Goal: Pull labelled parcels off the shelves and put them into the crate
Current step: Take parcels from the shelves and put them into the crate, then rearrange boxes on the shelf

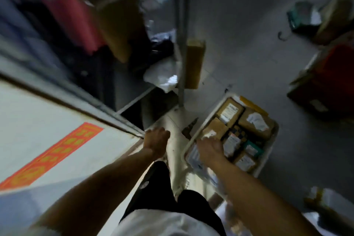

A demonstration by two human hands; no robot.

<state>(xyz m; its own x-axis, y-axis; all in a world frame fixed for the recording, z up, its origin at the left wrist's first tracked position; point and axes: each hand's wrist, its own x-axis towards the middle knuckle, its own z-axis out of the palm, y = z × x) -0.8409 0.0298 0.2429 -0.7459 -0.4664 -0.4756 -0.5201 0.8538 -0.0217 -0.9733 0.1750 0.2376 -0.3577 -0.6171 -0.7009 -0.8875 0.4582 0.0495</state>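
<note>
A white crate [270, 156] sits on the floor at lower right, filled with several brown labelled parcels [254, 122]. My right hand [209, 148] reaches down over the crate's near left corner, fingers relaxed, holding nothing that I can see. My left hand [156, 140] hangs by the corner of the metal shelf [122, 120], fingers loosely bent and empty. On the shelves to the left lie blurred parcels: a red one [74, 21], a brown one [118, 23] and a white bag [162, 76].
A grey shelf upright [181, 34] stands ahead with a tall brown box [194, 63] leaning beside it. A red box [331, 80] and other parcels [304, 15] lie on the grey floor at right. A white shelf top with an orange sticker [51, 155] fills the left.
</note>
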